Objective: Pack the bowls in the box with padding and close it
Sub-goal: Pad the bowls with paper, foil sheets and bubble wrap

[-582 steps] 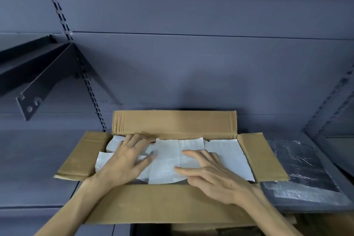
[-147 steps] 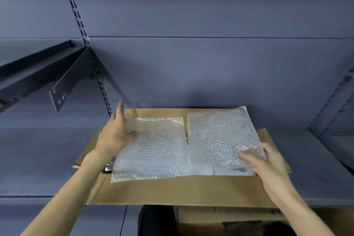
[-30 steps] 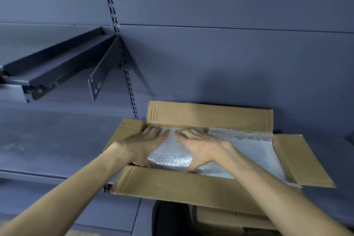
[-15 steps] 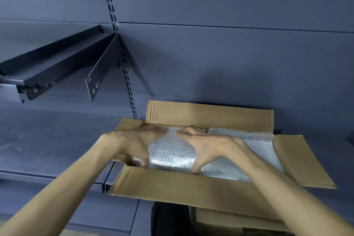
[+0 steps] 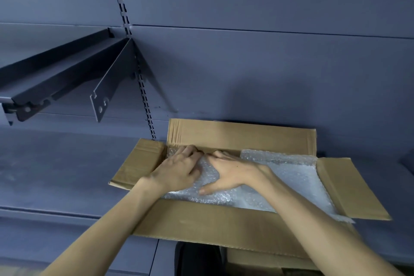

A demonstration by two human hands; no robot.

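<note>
Grey metal shelving [image 5: 56, 159] is filling the wall, and on its lower deck a cardboard box [image 5: 201, 219] is sitting open with all four flaps spread out. A person is leaning in with both arms, pressing a sheet of bubble wrap [image 5: 291, 177] down over the contents. The bowls themselves are out of sight, presumably lying under that padding. The left hand [image 5: 177, 170] is lying flat with fingers curled at the far left corner, gripping nothing that I can make out; the right hand [image 5: 233, 175] is spread open, palm down, thumb splayed toward the near edge. To do this well, I would say they should be tucking the wrap into the back corner, then smoothing rightward, since the right end is riding up over the side flap [image 5: 349, 188] and would likely catch when the flaps are folding shut.
</note>
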